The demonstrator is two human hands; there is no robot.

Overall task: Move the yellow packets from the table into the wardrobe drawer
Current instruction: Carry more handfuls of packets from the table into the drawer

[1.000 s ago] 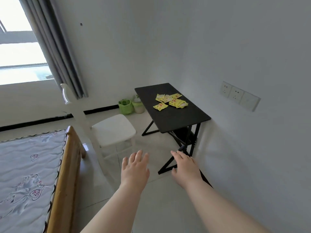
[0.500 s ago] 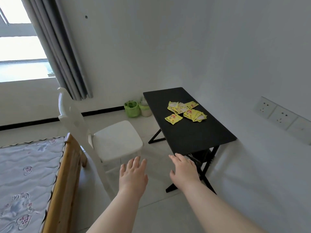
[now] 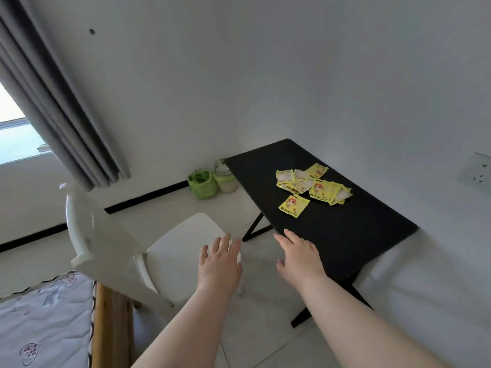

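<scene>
We held our left hand (image 3: 220, 264) over the seat of the white chair (image 3: 183, 251), fingers straight and spread, holding nothing. Just to its right, our right hand (image 3: 299, 257) was likewise relaxed and empty above the near left corner of the black bench (image 3: 345, 235); we could not tell whether it touched. Farther along the bench top the yellow packets (image 3: 313, 185) lay in a loose overlapping pile, a single packet (image 3: 293, 206) apart on its near side. Beyond the far left corner stood a green tub (image 3: 202, 185).
</scene>
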